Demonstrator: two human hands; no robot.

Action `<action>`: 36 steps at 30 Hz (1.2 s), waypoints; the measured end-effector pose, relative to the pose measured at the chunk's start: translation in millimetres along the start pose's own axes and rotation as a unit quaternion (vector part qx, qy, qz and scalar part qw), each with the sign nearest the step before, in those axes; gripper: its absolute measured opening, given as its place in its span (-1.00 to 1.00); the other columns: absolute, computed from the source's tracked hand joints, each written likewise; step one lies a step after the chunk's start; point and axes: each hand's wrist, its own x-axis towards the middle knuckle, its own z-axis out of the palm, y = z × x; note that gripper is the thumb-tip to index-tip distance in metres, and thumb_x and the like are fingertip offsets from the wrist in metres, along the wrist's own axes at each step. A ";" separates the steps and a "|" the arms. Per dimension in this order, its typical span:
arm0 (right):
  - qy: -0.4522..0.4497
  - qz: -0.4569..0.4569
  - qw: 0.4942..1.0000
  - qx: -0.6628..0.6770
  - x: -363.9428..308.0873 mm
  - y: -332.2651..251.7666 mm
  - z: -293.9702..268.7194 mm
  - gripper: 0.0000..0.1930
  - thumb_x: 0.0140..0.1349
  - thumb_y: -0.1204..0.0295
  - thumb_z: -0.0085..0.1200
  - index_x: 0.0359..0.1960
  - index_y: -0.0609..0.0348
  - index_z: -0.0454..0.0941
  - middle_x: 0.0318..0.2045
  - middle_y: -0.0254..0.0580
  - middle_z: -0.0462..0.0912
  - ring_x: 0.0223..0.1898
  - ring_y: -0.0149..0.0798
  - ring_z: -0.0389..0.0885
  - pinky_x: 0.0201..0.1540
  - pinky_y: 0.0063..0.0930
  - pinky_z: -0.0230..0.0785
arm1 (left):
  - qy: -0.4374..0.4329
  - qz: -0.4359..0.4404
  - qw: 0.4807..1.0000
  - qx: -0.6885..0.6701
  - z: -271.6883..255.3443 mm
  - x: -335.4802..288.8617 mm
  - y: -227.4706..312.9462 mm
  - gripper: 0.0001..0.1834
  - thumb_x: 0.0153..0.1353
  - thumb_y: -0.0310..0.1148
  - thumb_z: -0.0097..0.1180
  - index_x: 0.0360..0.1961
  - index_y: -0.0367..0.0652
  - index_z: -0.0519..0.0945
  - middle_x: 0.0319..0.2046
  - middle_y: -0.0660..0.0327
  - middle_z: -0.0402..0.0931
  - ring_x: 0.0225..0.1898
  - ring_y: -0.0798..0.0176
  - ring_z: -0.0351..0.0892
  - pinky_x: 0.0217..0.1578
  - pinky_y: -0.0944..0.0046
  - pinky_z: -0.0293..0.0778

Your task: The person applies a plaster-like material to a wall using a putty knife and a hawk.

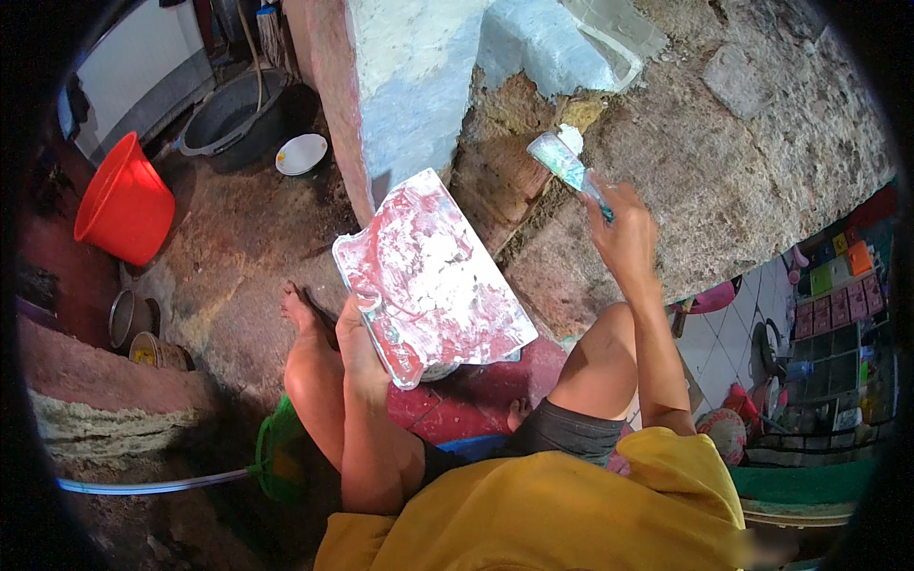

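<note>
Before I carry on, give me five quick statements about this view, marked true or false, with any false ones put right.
1. The left hand holds a paste-smeared board. True.
2. The right hand grips a round paintbrush. False: the right hand holds a flat-bladed scraper.
3. In the picture, the red bucket is left of the dark tub. True.
4. The white dish sits inside the tub. False: the white dish is outside it, to its right in the picture.
5. The person wears a yellow shirt. True.
</note>
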 end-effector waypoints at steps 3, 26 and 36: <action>-0.015 0.011 1.000 0.014 -0.4 -8.6 -1.3 -0.71 0.16 0.37 0.12 -0.05 0.01 0.59 -0.42 -0.03 0.53 -0.49 0.03 0.49 -0.42 -0.26 0.34 | -0.006 -0.015 1.000 -0.020 -4.8 3.0 -2.0 -0.58 0.15 -0.36 -0.02 0.01 -0.38 0.42 -0.10 0.01 0.52 -0.13 0.10 0.57 -0.04 0.10 0.49; 0.048 0.020 0.996 0.071 -18.5 13.2 24.0 -0.69 0.16 0.43 0.13 -0.03 0.10 0.56 -0.46 -0.02 0.49 -0.53 -0.10 0.45 -0.43 -0.34 0.33 | -0.037 -0.001 0.999 -0.002 -8.7 2.5 -1.9 -0.58 0.18 -0.34 -0.03 0.04 -0.35 0.40 -0.06 0.03 0.51 -0.09 0.10 0.55 -0.01 0.09 0.47; 0.066 0.015 0.991 0.120 -32.2 2.8 31.5 -0.67 0.17 0.47 0.11 0.00 0.14 0.53 -0.46 -0.02 0.50 -0.51 -0.20 0.44 -0.40 -0.38 0.33 | -0.031 -0.018 0.999 -0.011 -3.4 0.4 0.7 -0.57 0.15 -0.38 -0.06 0.04 -0.36 0.40 -0.07 0.03 0.51 -0.09 0.08 0.55 -0.02 0.08 0.47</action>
